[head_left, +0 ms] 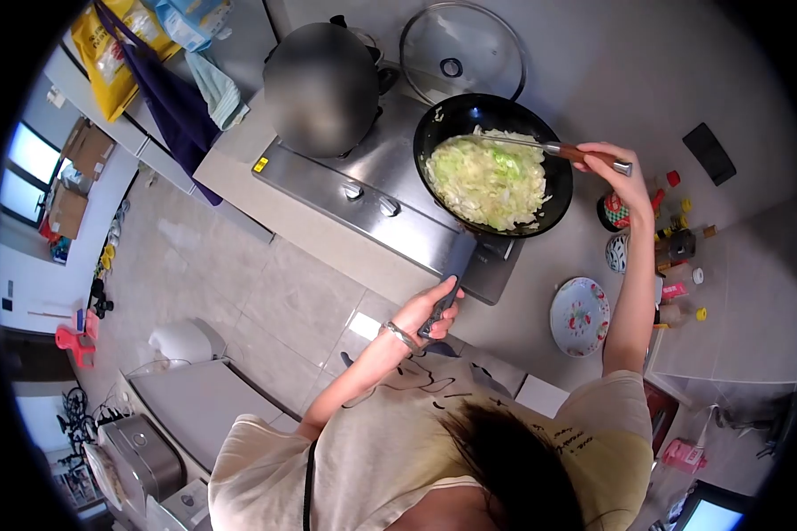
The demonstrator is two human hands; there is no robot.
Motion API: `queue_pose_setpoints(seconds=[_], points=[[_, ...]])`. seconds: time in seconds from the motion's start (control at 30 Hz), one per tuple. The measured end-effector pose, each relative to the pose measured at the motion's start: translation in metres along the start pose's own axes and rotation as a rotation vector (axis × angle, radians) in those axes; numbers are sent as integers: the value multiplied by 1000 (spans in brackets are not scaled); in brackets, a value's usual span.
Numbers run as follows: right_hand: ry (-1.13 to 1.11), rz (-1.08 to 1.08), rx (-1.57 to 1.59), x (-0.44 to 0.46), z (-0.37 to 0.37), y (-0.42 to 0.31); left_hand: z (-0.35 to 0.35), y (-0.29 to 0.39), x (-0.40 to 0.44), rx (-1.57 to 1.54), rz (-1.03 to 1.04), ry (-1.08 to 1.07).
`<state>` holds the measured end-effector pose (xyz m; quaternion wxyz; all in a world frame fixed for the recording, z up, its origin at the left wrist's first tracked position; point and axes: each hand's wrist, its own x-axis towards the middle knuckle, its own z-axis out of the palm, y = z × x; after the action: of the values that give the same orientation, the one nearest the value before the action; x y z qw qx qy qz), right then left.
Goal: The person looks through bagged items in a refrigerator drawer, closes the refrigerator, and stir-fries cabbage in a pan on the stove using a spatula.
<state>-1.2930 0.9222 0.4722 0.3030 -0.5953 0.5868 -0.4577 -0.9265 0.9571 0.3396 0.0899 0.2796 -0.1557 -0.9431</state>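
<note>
My left hand [432, 310] is wrapped round the dark handle of a black wok [553, 205]. The wok stands over the right side of the stove and looks tilted a little. Chopped pale-green cabbage [487, 181] covers much of its inside. In my right hand [613, 168] is a spatula [565, 151], gripped by its wooden handle. Its metal shaft reaches left over the wok, and its far end lies at the cabbage, partly hidden in it.
A dark round pot [323, 88] occupies the stove's left side. Behind the wok, a glass lid [463, 53] leans on the wall. A patterned plate [580, 317] lies on the right counter, near several bottles and jars [677, 288]. A phone-like black slab [709, 153] is farther right.
</note>
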Motion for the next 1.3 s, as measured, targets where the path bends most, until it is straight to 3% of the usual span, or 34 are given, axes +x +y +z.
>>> queue_pose_setpoints(seconds=[0.33, 0.57, 0.73, 0.9, 1.0, 1.2, 1.3], points=[[244, 11, 170, 33, -18, 27, 4, -3, -4, -28, 8, 28], [-96, 98, 125, 21, -15, 8, 0, -5, -1, -32, 11, 1], [-291, -97, -176, -18, -12, -64, 0, -5, -1, -8, 8, 30], [-199, -305, -387, -70, -1, -137, 0, -6, 0, -55, -6, 54], [-79, -173, -489, -91, 28, -130, -3, -7, 2, -45, 10, 22], [259, -218, -511, -102, 80, -96, -2, -6, 1, -44, 6, -2], [303, -316, -528, -97, 88, -87, 2, -5, -1, -15, 20, 26]])
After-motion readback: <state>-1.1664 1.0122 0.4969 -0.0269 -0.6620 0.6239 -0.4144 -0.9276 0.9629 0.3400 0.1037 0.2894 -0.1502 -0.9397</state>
